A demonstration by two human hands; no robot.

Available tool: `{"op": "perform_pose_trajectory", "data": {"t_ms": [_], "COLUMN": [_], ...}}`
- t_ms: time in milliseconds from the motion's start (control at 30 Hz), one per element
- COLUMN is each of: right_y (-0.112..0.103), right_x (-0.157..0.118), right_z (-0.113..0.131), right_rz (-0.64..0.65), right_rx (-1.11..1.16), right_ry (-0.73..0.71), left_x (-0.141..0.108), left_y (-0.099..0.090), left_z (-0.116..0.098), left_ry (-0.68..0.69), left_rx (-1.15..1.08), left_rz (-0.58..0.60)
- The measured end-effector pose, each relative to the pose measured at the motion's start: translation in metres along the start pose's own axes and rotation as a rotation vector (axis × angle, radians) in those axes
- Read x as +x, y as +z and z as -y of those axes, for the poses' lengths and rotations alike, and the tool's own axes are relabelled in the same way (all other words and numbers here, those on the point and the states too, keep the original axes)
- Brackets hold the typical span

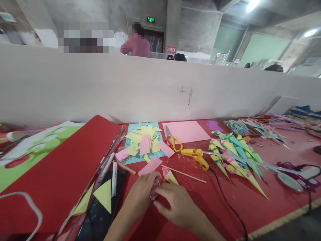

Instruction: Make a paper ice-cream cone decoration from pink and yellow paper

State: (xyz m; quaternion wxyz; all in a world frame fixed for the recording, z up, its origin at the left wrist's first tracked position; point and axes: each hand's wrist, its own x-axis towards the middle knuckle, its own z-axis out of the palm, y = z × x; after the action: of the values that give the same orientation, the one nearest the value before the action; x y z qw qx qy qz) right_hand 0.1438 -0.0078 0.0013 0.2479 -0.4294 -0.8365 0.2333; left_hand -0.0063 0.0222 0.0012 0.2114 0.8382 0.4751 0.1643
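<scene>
Low in the middle of the view, just above the red tabletop (213, 214), a small glossy see-through object (155, 188) sits between the person's two hands. The left hand (141, 189) is curled closed around its far side; the right hand (177, 201) has its forefinger against it and its thumb a little apart, and whether these pinch it cannot be told. It looks like smooth clear plastic, probably light, rather stiff and slippery, so the edges seem the surest place to hold; its full shape is hidden. Just beyond the right hand lies a yellow paper cone (172, 178) with a pink top, likely soft-walled and easily crushed, best lifted near its wide end. A thin, straight wooden stick (185, 174), flat matte pink paper slips (150, 166) and a hard yellow glue gun (195, 154) lie farther off.
</scene>
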Motion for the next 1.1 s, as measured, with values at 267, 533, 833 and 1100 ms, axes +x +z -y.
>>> {"op": "perform_pose_trajectory", "data": {"t_ms": [267,533,833,1100], "right_y": [-0.007,-0.017,0.058,0.036], "right_x": [0.003,-0.001,-0.016,-0.014], "right_z": [-0.001,-0.016,0.016,0.017], "right_rz": [0.035,-0.277,-0.526,-0.416], "right_rx": [0.058,0.295,0.282,0.150], "right_ry": [0.028,0.069,-0.091,-0.076], "left_x": [0.005,-0.010,-0.002,-0.021], "left_y": [-0.015,-0.003,0.020,0.054], "left_z": [-0.018,0.033,-0.022,-0.050], "left_ry": [0.122,-0.135,-0.258,-0.344], "left_rx": [0.203,0.279,-1.485,-1.789], "left_rz": [0.099,-0.058,-0.414,-0.417]}}
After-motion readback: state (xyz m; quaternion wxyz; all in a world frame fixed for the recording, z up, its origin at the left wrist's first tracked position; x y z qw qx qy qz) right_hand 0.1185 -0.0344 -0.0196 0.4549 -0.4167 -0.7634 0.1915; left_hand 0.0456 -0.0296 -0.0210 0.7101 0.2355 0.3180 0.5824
